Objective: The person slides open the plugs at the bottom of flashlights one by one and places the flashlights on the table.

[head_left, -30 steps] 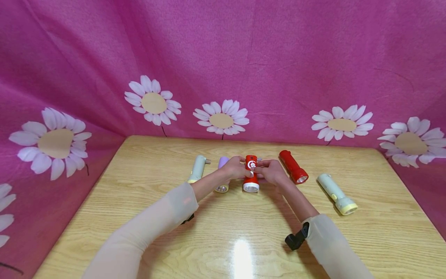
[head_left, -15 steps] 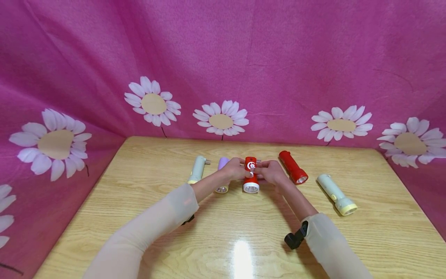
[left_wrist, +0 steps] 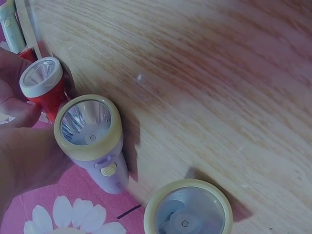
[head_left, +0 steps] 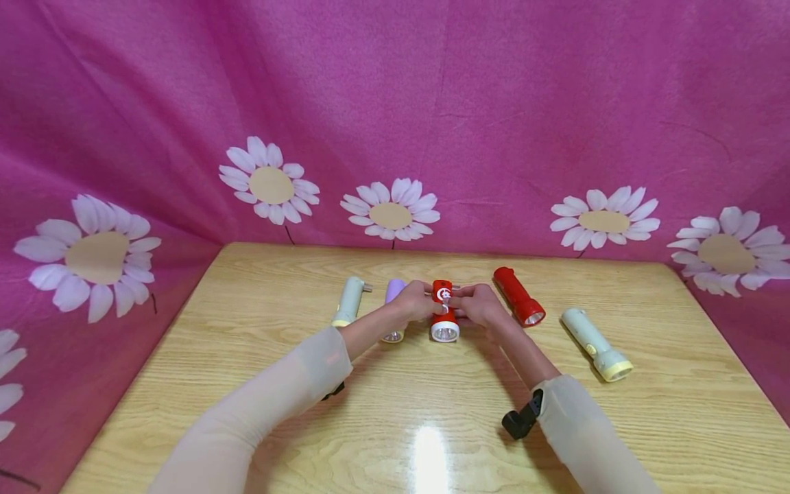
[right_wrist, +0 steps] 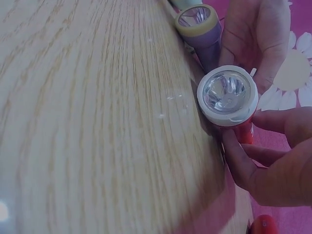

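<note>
A red flashlight [head_left: 441, 317] with a white lens rim lies between both hands, its lens facing the person. Metal plug prongs [head_left: 455, 287] stick out at its far right side. My left hand [head_left: 415, 300] holds it from the left, thumb on its upper side. From the right, my right hand [head_left: 483, 304] grips the body with thumb and fingers, as the right wrist view shows behind the white rim [right_wrist: 207, 105]. A purple flashlight [head_left: 396, 288] with a cream rim lies just left, partly hidden by the left hand.
A pale green flashlight [head_left: 352, 296] with prongs out lies at the left, partly behind the left forearm. Right of the hands are an all-red flashlight [head_left: 517, 295] and another pale green one [head_left: 592, 342]. A pink flowered cloth [head_left: 494, 123] rises behind the wooden table [head_left: 271, 295].
The far end of the red flashlight and its prongs have shifted very slightly toward the person. Both hands keep their hold, and the other flashlights stay where they were.
</note>
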A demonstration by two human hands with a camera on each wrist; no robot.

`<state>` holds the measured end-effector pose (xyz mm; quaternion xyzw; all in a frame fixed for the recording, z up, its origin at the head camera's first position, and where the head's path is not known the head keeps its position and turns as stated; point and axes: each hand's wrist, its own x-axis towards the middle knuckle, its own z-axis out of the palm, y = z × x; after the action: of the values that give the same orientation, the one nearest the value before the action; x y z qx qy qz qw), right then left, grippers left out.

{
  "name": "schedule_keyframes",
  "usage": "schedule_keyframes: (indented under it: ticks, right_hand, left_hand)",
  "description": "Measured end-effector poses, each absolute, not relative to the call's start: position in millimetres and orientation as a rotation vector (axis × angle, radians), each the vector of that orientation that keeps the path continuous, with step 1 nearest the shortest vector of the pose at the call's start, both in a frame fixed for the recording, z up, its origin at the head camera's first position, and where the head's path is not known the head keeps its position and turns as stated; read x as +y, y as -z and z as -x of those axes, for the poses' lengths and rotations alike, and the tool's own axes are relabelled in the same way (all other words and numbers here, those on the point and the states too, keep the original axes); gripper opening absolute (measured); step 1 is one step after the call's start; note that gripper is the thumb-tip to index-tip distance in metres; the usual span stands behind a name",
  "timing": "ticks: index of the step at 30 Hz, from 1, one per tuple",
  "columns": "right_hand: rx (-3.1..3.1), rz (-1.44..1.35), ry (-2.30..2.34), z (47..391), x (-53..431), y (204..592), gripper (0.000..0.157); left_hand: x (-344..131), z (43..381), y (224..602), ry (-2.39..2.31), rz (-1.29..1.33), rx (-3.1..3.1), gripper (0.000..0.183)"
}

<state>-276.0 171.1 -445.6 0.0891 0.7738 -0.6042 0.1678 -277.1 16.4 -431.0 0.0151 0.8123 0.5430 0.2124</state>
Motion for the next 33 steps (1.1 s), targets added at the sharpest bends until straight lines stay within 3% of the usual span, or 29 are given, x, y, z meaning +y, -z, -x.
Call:
schedule_keyframes:
  ticks: [15, 33]
  right_hand:
    - [2.188, -0.248, 1.692, 276.9, 172.4, 444.7, 0.042]
    - [2.137, -0.267, 1.701, 278.2, 175.2, 442.8, 0.044]
  left_hand:
    - [17.3, 277.5, 432.1, -1.508, -0.075, 2.280, 0.033]
    - [17.5, 277.7, 429.5, -1.512, -0.070, 2.273, 0.040]
